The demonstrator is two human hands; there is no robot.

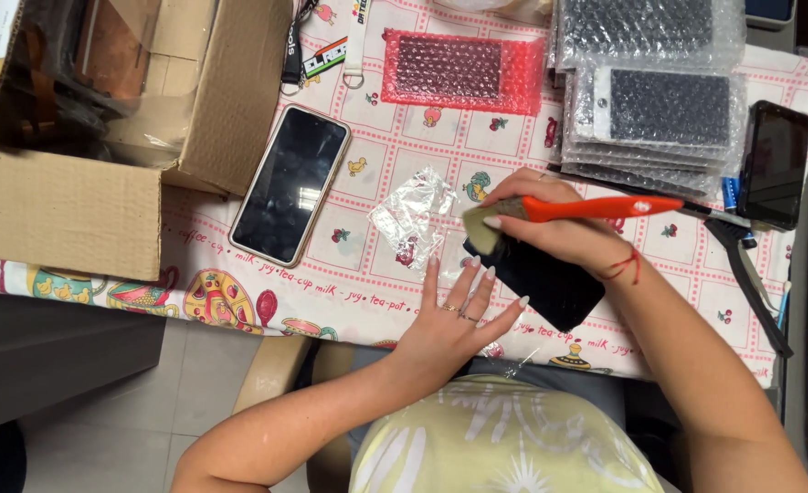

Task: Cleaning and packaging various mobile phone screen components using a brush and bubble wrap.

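My right hand (559, 224) grips a brush with an orange handle (605, 207); its pale bristle head (480, 230) rests on the upper left corner of a black phone (550, 283) lying on the patterned tablecloth (367, 183). My left hand (449, 319) lies flat with spread fingers at the phone's left edge, fingertips touching it. A crumpled clear plastic wrapper (411, 217) lies just left of the brush head.
A second phone with a dark screen (290, 184) lies left of centre. An open cardboard box (84, 119) stands at the left. A red bubble-wrap pouch (463, 71), a stack of clear bubble-wrapped screens (660, 100) and another black phone (774, 164) lie at the back and right.
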